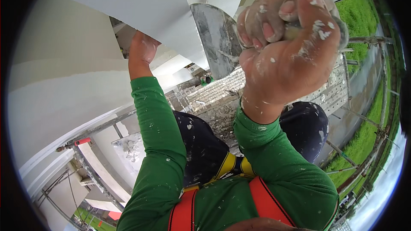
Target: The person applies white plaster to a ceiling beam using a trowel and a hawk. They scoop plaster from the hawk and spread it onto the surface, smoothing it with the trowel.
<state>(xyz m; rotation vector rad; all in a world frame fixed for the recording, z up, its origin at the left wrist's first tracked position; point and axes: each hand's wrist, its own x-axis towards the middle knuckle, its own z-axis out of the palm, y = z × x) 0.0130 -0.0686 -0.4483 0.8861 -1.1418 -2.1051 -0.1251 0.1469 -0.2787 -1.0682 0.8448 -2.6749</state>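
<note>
My right hand [291, 38], spotted with white plaster, is wrapped round the handle of a wide putty knife. The grey, smeared blade of the putty knife [217, 38] stands on edge against the white wall corner [188, 25], apparently touching it. White smears show on the wall just above the blade. My left hand [146, 48] reaches up beside the lower edge of the smooth white wall surface [128, 4]. That surface hides its fingers, so what they touch or hold is out of sight.
Under me lies a plaster-splattered scaffold deck [222, 90]. A board with white plaster lumps [130, 149] is at lower left, near scaffold pipes [98, 173]. More scaffold pipes [383, 90] run along the right side, with grass and a paved strip below. Red harness straps [269, 201] cross my chest.
</note>
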